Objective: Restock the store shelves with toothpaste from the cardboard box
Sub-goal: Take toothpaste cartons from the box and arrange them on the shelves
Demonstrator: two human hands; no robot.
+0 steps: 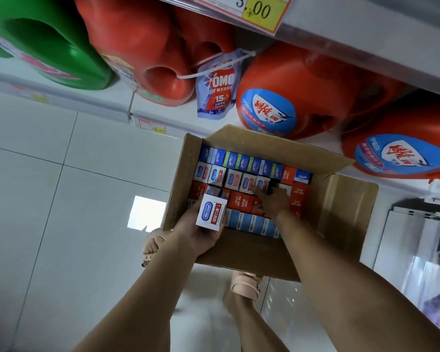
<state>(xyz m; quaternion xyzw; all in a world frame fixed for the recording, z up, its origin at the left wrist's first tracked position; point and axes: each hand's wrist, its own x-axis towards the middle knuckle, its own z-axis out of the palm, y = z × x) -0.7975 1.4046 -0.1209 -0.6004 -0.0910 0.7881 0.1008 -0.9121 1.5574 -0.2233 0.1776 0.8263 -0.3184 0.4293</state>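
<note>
Head view: left hand (201,236) curls round white toothpaste pack (211,214), held over near edge of cardboard box (341,207), likely parking it so right hand (271,201) can fetch another. Right fingers reach down among upright packs (239,161); grasp unclear. Box sits on floor (61,199), flaps open, against bottom shelf (99,107).

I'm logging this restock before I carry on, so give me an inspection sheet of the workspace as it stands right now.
Surface: glossy pale floor tiles.
Job's things: open cardboard box packed with toothpaste cartons; one white carton in hand.
Clutter: nothing seen.
Hands: left hand holds the white carton; right hand reaches among the toothpaste cartons, grip unclear.
Cables: nothing seen.
Surroundings: red detergent jugs, green jug, pouch tied to a jug, price tag on the shelf edge.
</note>
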